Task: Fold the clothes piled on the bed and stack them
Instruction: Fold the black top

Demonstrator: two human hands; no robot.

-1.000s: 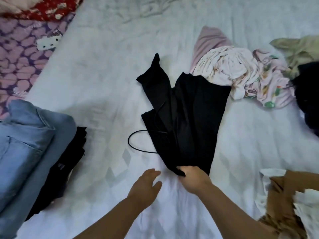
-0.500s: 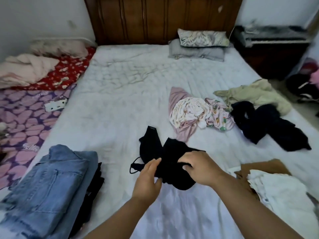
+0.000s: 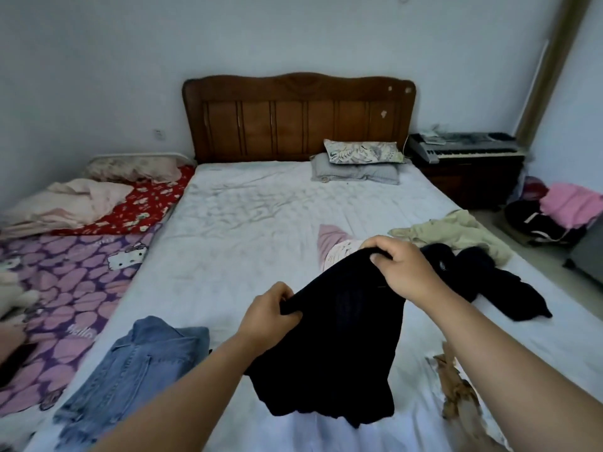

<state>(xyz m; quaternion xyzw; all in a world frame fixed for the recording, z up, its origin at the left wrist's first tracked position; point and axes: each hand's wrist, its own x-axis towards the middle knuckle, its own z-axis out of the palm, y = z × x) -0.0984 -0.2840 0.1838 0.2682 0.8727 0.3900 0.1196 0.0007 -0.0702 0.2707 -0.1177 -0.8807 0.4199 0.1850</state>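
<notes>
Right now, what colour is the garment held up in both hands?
Plain black garment, no visible pattern; the head view shows it.

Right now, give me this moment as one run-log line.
left hand: grips black garment | right hand: grips it | garment: lifted above bed | denim stack: left

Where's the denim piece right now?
In the head view the denim lies lower left on the bed, near its left edge beside the purple sheet, left of the black garment both hands hold.
</notes>
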